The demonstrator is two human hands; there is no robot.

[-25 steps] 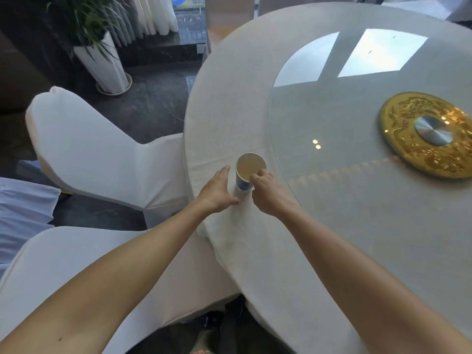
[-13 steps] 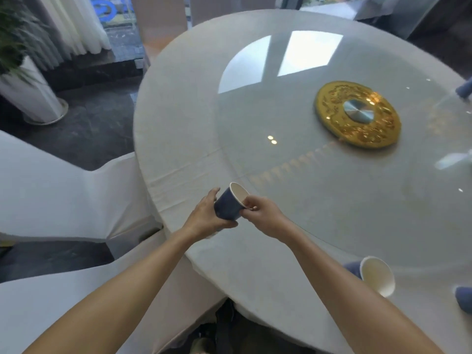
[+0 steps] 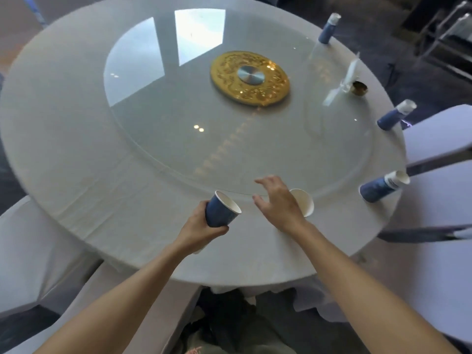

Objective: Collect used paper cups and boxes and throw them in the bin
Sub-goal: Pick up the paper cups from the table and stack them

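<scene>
My left hand [image 3: 198,229] grips a blue paper cup [image 3: 220,210] with a white inside, held tilted above the near edge of the round white table [image 3: 76,159]. My right hand [image 3: 277,203] hovers open, fingers spread, just left of a second paper cup [image 3: 304,201] near the glass turntable's edge; its lower part is hidden behind the hand. Three more blue cups show along the right rim: one near [image 3: 383,186], one further back [image 3: 394,115], one far [image 3: 329,28].
A glass turntable [image 3: 178,123] with a gold centre disc [image 3: 249,77] covers the table's middle. A small gold-rimmed object with a white wrapper [image 3: 356,86] lies at the right. White-covered chairs stand at the left [image 3: 30,256] and right [image 3: 439,134].
The view has swung right along the table. My right hand let go of the blue cup and moved right to the second cup; my left hand alone now holds the blue cup.
</scene>
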